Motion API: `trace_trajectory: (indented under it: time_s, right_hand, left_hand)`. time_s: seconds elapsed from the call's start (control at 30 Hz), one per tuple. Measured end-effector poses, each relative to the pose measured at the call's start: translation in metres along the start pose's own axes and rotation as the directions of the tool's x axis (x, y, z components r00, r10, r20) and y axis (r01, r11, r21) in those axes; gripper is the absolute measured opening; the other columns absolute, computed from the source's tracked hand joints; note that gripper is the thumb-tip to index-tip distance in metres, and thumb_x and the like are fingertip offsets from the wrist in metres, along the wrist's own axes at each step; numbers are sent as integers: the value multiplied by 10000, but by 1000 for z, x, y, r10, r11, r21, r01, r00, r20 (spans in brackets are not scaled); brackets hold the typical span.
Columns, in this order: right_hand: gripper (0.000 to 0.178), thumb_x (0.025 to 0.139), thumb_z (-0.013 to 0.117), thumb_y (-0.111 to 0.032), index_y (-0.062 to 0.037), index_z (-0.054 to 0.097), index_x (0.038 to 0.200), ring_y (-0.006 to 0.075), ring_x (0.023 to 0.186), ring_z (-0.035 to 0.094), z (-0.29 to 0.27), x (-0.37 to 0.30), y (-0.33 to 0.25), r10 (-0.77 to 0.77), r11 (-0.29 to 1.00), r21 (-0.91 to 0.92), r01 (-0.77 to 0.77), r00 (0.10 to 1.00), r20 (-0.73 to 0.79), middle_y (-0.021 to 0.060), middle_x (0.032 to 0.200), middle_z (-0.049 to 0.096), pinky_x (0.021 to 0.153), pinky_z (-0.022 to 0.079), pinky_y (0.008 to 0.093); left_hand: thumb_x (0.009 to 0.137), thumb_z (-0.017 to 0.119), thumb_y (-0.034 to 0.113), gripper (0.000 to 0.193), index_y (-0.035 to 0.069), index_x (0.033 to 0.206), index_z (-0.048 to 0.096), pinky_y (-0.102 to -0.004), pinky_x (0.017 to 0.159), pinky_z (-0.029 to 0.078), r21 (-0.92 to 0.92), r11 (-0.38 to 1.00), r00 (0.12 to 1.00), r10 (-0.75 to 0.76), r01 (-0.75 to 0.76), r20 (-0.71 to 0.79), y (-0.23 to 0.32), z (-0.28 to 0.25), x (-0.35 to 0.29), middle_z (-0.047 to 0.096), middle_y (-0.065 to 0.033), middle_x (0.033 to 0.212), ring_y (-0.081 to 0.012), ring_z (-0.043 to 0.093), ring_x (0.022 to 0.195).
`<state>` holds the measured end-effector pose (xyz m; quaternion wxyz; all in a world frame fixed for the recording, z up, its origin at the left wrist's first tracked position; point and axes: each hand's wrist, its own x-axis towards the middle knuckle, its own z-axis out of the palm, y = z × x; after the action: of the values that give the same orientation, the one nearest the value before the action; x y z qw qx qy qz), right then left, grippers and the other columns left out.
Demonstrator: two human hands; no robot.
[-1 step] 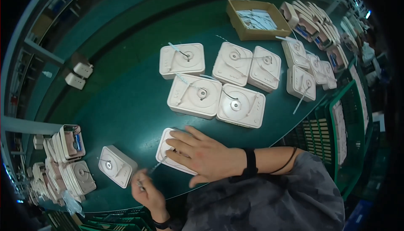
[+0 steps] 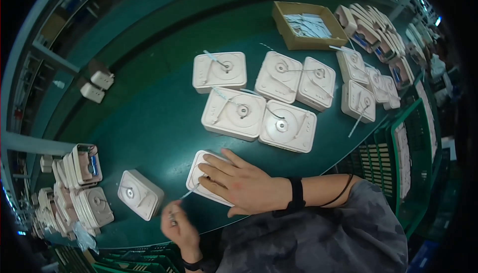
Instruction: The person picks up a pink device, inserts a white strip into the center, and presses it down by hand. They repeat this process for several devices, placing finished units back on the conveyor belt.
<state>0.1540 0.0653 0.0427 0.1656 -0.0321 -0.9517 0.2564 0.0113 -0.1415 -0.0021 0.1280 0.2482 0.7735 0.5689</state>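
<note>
My right hand (image 2: 244, 182) lies flat, fingers spread, over a white boxy plastic casing (image 2: 195, 167) shaped like a small record player. It covers most of the casing's top. From under the hand a thin pale strip (image 2: 188, 193) runs toward the fingertips of my left hand (image 2: 179, 226), which is closed at the table's front edge. Something small and metallic shows at those curled fingers; its kind is unclear. Left of that hand another white casing (image 2: 141, 193) stands apart, with a round hub and a tonearm-like bar on top.
Several similar casings (image 2: 234, 113) with thin cords stand beyond my hands. A cardboard box (image 2: 311, 41) of pale strips is at the back. Stacked white shells (image 2: 87, 166) line the left side, more (image 2: 373, 26) the far right. Green crates (image 2: 408, 163) stand by the right edge.
My left hand has moved slightly right, closer to the casing under my right hand. The right hand stays on the casing. The whole view has shifted a little.
</note>
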Motion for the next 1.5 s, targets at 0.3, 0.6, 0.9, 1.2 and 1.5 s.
trace_trajectory:
  time_s: [0.3, 0.6, 0.9, 1.2, 1.5]
  right_hand:
    - [909, 751, 779, -591, 7, 557, 1399, 371, 1445, 392, 21, 78, 48, 192, 903, -367, -221, 975, -114, 218, 1465, 512, 1224, 197, 583]
    - [821, 760, 807, -550, 16, 607, 1321, 407, 1400, 426, -21, 130, 69, 380, 804, -400, -441, 897, -226, 249, 1457, 496, 1185, 307, 555]
    - [890, 755, 806, -582, -46, 570, 1425, 525, 1372, 408, 22, 375, 90, 268, 941, -157, -299, 944, -190, 342, 1547, 332, 1147, 379, 540]
    - [766, 758, 797, -540, 22, 654, 1258, 445, 1204, 519, 99, 439, 121, 555, 821, 143, -553, 713, -428, 264, 1421, 434, 1010, 491, 516]
    - [428, 719, 784, -362, 24, 769, 903, 437, 1143, 515, 68, 272, 44, 275, 940, -8, -341, 772, -572, 346, 1471, 381, 932, 458, 488]
  left_hand:
    - [1072, 544, 151, 262, -17, 1252, 632, -197, 498, 362, -15, 966, 948, -249, 257, 196, 15, 2, 27, 652, -22, 827, -18, 437, 553]
    - [1074, 535, 152, 390, -14, 1425, 518, -192, 464, 344, 12, 982, 981, -186, 187, -59, -38, -41, 69, 654, -34, 822, -23, 426, 521]
    - [1056, 574, 170, 299, -13, 1290, 599, -192, 447, 291, -463, 819, 899, -426, 338, -98, -20, -95, 70, 627, -41, 736, -33, 412, 501]
    - [1056, 596, 172, 155, 47, 1123, 658, -172, 466, 297, -409, 784, 874, -481, 467, 76, -5, -96, 45, 595, 10, 767, -26, 414, 538]
    - [1054, 608, 213, 212, 20, 1122, 664, -193, 476, 329, -191, 978, 997, -72, 79, 41, -2, -60, 91, 634, -28, 892, -47, 459, 579]
